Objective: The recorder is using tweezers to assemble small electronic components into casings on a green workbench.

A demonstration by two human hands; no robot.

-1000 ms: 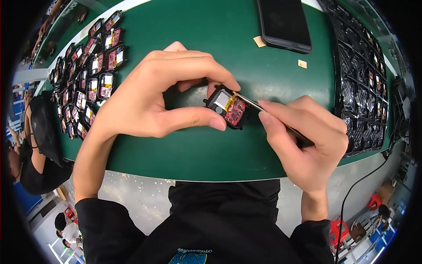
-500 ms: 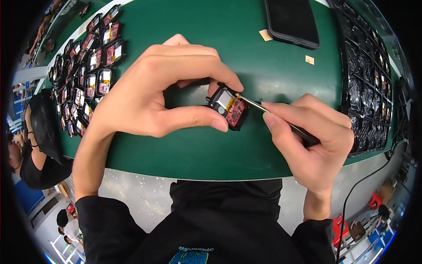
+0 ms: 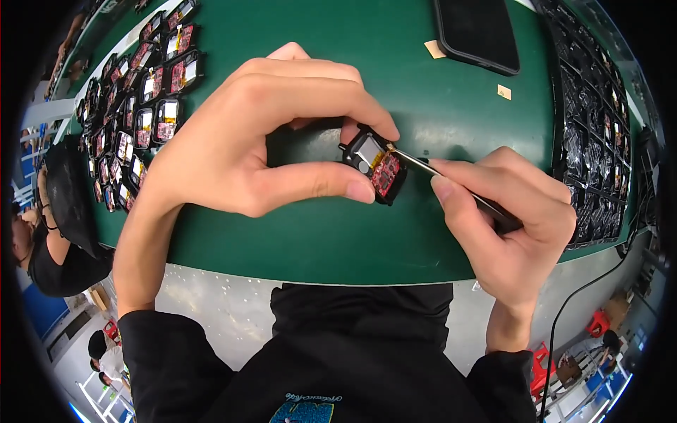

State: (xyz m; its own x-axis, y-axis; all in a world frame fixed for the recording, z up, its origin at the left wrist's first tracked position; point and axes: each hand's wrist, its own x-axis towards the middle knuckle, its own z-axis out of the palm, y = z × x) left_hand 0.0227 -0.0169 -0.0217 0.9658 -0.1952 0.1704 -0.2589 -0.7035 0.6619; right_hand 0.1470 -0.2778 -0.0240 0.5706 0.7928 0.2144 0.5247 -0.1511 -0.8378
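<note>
My left hand (image 3: 275, 141) is closed on a small black device housing (image 3: 393, 194), pinching it between thumb and fingers above the table. The housing is tilted and its inside faces up: a silvery battery cell (image 3: 368, 153), a strip of yellow tape and a red circuit board (image 3: 386, 175). In my right hand (image 3: 504, 215) is a pair of slim tweezers (image 3: 417, 163), silvery toward the point and dark toward the back, held like a pen. Their tip touches the housing's upper right edge, by the end of the yellow tape, close to my left index fingertip.
Many similar opened housings (image 3: 168, 120) lie in rows on the green table (image 3: 317, 247) at the left. A black phone (image 3: 477, 35) and two small paper pieces (image 3: 504, 92) lie at the far right. Black trays (image 3: 592, 141) line the right edge. A person (image 3: 60, 254) sits at the left.
The view has shifted slightly, so hands, housing and phone all appear a little further right. The tweezers' tip stays at the same edge of the housing, and both grips are unchanged.
</note>
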